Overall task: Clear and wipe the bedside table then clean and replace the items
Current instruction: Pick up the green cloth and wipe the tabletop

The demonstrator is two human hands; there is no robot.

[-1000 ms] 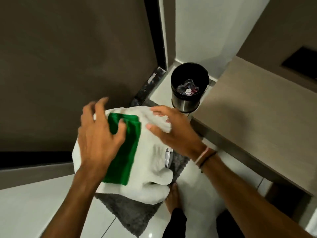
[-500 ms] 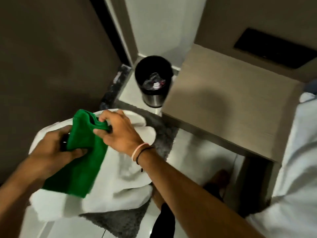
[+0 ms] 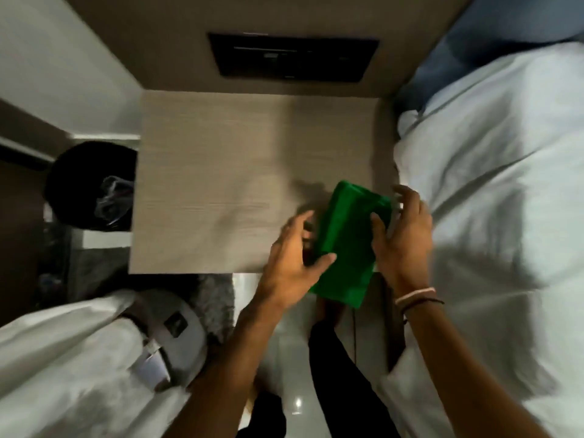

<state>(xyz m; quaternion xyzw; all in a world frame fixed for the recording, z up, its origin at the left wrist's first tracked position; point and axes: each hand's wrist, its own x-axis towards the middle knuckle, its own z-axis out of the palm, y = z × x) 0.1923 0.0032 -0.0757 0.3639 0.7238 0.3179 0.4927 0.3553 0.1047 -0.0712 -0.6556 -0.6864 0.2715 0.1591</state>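
Head view: green cloth [image 3: 347, 241] held between left hand [image 3: 294, 257] and right hand [image 3: 401, 238], fingers loosely spread, over bedside table [image 3: 221, 184].

Single view only, head-worn wide-angle camera; no second view, so nothing is shared between views. Camera looks almost straight down from above the bedside table [image 3: 221, 184], whose top fills the centre of frame; far wall with a dark panel [image 3: 294, 55] runs along the top edge, so the camera faces that wall. Bed [image 3: 489, 200] occupies the right side; bin [image 3: 91, 184] sits at the left edge beside the table; floor shows at bottom centre. Close range: both forearms enter from the bottom edge; left hand [image 3: 294, 257] and right hand [image 3: 404, 235] are large in frame. Straight edges bow slightly toward the borders; frame is motion-blurred throughout.
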